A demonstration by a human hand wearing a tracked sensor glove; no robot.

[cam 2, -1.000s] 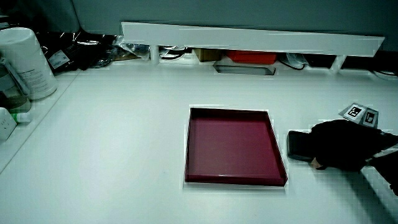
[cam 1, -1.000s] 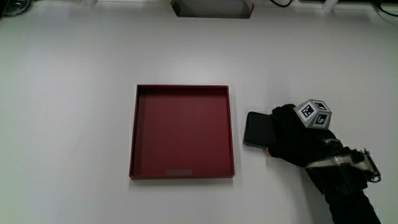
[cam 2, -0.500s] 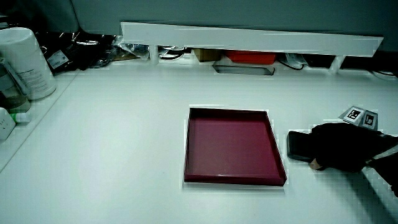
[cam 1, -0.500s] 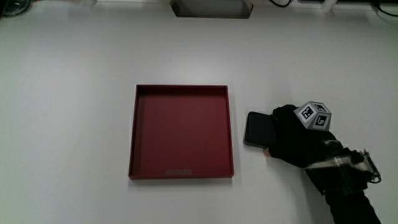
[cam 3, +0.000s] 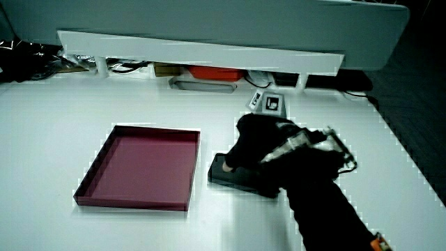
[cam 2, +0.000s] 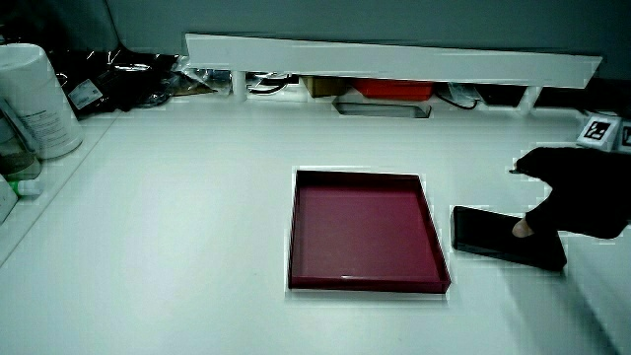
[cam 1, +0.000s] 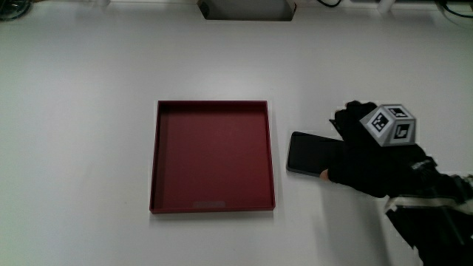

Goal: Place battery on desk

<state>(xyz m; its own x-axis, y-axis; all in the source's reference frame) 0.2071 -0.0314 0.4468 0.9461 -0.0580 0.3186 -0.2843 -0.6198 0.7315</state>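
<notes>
The battery [cam 1: 306,154] is a flat black slab lying on the white desk beside the red tray [cam 1: 212,209]. It also shows in both side views [cam 2: 487,236] [cam 3: 228,174]. The gloved hand [cam 1: 363,157] hovers over the battery's end farther from the tray, raised off it, fingers loosely spread. Only the bare thumb tip [cam 2: 519,229] rests at the battery's top face. The patterned cube [cam 1: 392,124] sits on the hand's back. In a side view the hand [cam 3: 256,142] hides part of the battery.
The red tray [cam 2: 363,286] holds nothing. A low white partition [cam 2: 394,61] runs along the desk, with a grey tray [cam 2: 383,108] and cables under it. A white canister [cam 2: 37,99] stands at the desk's edge.
The hand has lifted off the battery and drawn back from the tray, uncovering more of the battery. The battery stays flat on the desk beside the tray.
</notes>
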